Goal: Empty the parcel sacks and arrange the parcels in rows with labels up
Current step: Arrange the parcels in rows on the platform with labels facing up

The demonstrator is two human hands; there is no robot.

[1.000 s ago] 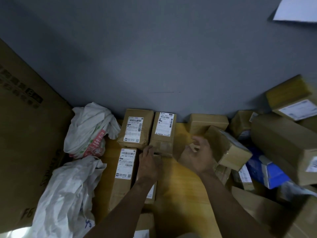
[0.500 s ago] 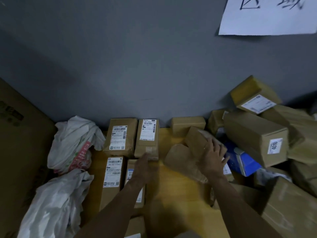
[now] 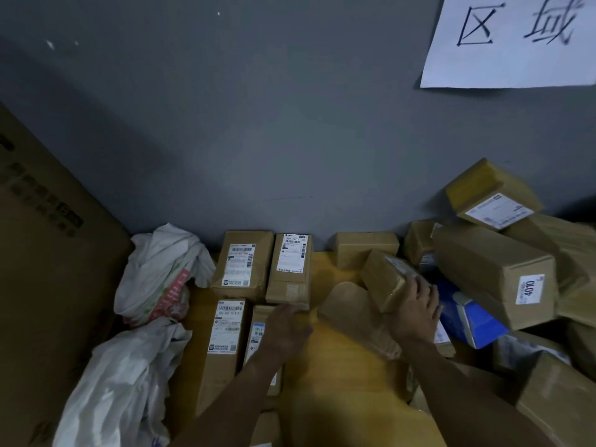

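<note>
Grey painted wall (image 3: 258, 140) fills the upper view. A big cardboard sheet (image 3: 48, 269) with faint dark print leans at the desk's left edge. The yellow wooden desk (image 3: 338, 398) meets the wall along its far edge. High on the wall at the right hangs a white paper sign (image 3: 509, 43), handwritten 区域.

A loose pile of brown parcels (image 3: 554, 250) heaps over the desk's right edge. One long box (image 3: 483, 262) in it carries a sticker reading 4010, with a blue parcel (image 3: 471, 321) just below it. Two crumpled white sacks (image 3: 122, 382) sit along the left edge, the far one printed in red.

Beside them four labelled parcels (image 3: 242, 262) lie in two rows, white barcode labels up, the back pair against the wall. A tan padded envelope (image 3: 351, 317) lies between the hands, blurred.

The right hand (image 3: 416, 311) grips the near end of a tilted box (image 3: 383, 275) with spread, curled fingers, just left of the pile. The left hand (image 3: 287, 327) lies over the front-right parcel (image 3: 258, 333), too blurred to tell how its fingers lie.
</note>
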